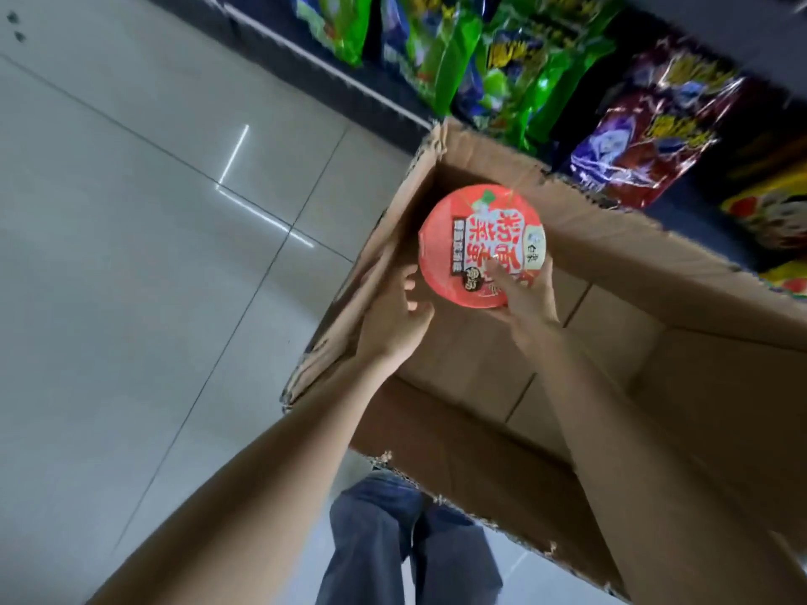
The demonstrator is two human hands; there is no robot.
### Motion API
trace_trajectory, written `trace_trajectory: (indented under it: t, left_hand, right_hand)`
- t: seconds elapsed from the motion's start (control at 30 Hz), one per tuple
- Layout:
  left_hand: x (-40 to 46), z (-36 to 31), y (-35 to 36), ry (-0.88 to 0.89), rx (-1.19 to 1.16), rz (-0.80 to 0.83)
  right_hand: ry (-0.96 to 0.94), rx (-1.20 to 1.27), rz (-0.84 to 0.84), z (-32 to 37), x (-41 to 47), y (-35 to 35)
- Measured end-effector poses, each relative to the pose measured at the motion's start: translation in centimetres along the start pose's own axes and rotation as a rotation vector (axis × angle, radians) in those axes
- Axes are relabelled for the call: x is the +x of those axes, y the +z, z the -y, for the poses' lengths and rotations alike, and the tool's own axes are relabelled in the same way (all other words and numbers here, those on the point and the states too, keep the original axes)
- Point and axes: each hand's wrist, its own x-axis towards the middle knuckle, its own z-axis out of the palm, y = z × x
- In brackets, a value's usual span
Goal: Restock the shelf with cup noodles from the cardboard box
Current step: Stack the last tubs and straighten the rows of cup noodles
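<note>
We see a noodle cup [474, 238] with a red-orange lid bearing white and red lettering, a plain brown cardboard box [633, 264], pale grey floor tiles [131, 211] with dark seams, green, purple and red snack bags [524, 72], and blue trousers [406, 556].

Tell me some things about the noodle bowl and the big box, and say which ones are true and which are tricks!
1. The red noodle bowl is held over the open cardboard box. True.
2. Only the left hand touches the bowl. False: the right hand grips its near edge; the left hand is beside it, open.
3. The box is full of bowls. False: the part in view shows bare cardboard.
4. Green snack bags sit on the shelf behind the box. True.
5. The floor is carpet. False: it is pale glossy tile.
</note>
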Motion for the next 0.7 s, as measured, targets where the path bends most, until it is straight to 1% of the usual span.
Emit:
trace_trajectory:
  t: [0.1,0.2,0.23,0.27,0.33,0.4,0.47,0.53,0.6,0.7]
  left_hand:
    - [0.7,0.7,1.1,-0.047,-0.003,0.047]
    - [2.0,0.7,1.8,-0.071,-0.055,0.049]
    - [2.5,0.4,2.0,-0.082,-0.099,0.040]
    - [3.1,0.2,2.3,-0.086,-0.154,0.017]
    - [4.2,0.5,3.1,-0.110,-0.254,-0.029]
    - [4.9,1.3,3.7,-0.180,-0.342,-0.021]
    - [5.5,2.2,4.3,-0.233,-0.446,-0.029]
    - [5.5,2.2,4.5,-0.222,-0.475,-0.039]
    - [5.3,1.8,4.6,-0.172,-0.459,-0.010]
    - [5.8,1.4,4.6,-0.121,-0.383,0.010]
  right_hand:
    - [-0.048,0.073,-0.066,-1.1,-1.9,-2.8]
    - [0.013,0.176,-0.164,-1.6,-4.0,-6.7]
    - [0.058,0.171,-0.148,-1.4,-4.4,-7.3]
    - [0.109,0.157,-0.089,-1.3,-4.4,-7.2]
    - [0.179,0.126,0.083,-1.0,-3.5,-5.9]
    - [0.146,0.141,0.201,-0.7,-2.3,-4.2]
    - [0.090,0.166,0.201,-0.9,-1.1,-3.4]
    - [0.053,0.155,0.178,-1.4,-0.5,-3.9]
    - [0.027,0.176,0.162,-2.2,-0.8,-5.6]
    - [-0.002,0.212,0.086,-3.5,-2.1,-9.2]
